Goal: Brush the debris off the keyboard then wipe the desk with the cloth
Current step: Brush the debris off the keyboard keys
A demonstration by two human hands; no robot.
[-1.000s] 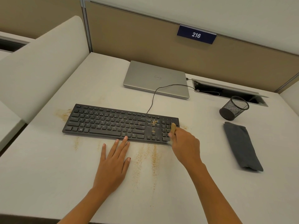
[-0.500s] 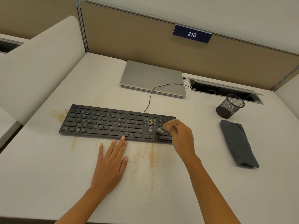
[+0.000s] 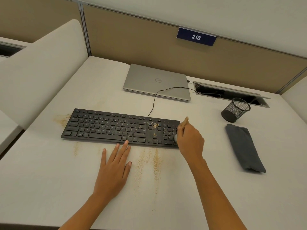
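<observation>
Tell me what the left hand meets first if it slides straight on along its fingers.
The keyboard: its front edge sits at the fingertips of the left hand, possibly touching.

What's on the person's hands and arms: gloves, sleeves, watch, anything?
Nothing worn that shows. The left hand and right hand are bare: no gloves, no rings on the fingers, no watch or band at either wrist. The left forearm and right forearm are uncovered down to the frame's bottom edge, with no sleeve in view.
</observation>
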